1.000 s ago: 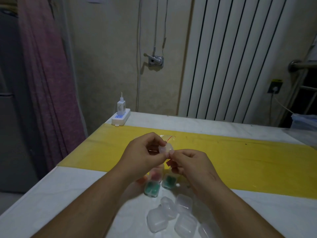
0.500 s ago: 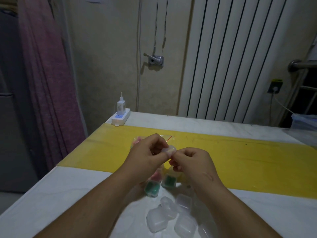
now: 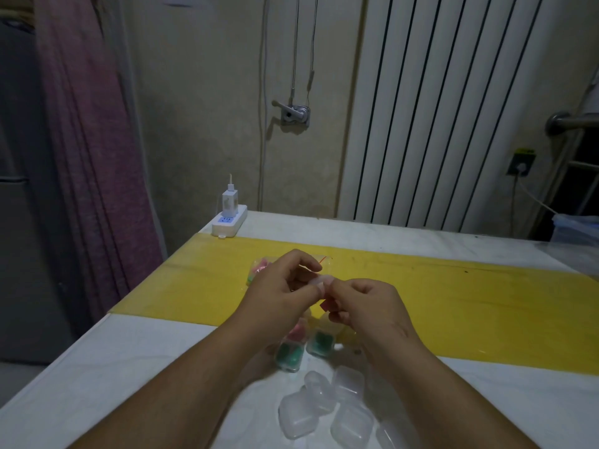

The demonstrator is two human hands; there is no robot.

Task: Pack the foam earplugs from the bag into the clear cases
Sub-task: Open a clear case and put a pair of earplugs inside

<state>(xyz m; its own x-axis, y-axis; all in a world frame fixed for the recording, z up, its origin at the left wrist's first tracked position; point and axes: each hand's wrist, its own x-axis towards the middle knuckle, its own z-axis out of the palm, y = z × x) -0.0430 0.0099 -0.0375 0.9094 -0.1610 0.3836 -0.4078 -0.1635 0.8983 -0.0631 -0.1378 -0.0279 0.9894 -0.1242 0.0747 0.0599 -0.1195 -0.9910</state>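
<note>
Above the middle of the desk (image 3: 97,384), our left hand (image 3: 285,286) and right hand (image 3: 366,306) meet fingertip to fingertip, and both pinch one small clear case (image 3: 321,280) between them. A reddish piece (image 3: 326,306) shows under the right fingers. We take it for a foam earplug, but it is too hidden to be sure, and we cannot tell whether the lid is up or down.

We judge that this is the filling step for one case: either prising it open or seating plugs inside. The next move calls for a steady left-hand pinch while the right pushes the soft foam fully in, then a squeeze to snap the lid.

At 11 o'clock from the hands, partly behind the left one, lies the bag (image 3: 259,270) of coloured earplugs on the yellow mat (image 3: 453,293). At 6 o'clock, just below the wrists, sit the filled cases (image 3: 290,354) with green and pink inside. Further along 6 o'clock, between our forearms, the empty cases (image 3: 296,413) lie bunched together. A power strip (image 3: 228,222) stands far off at 11 o'clock.
</note>
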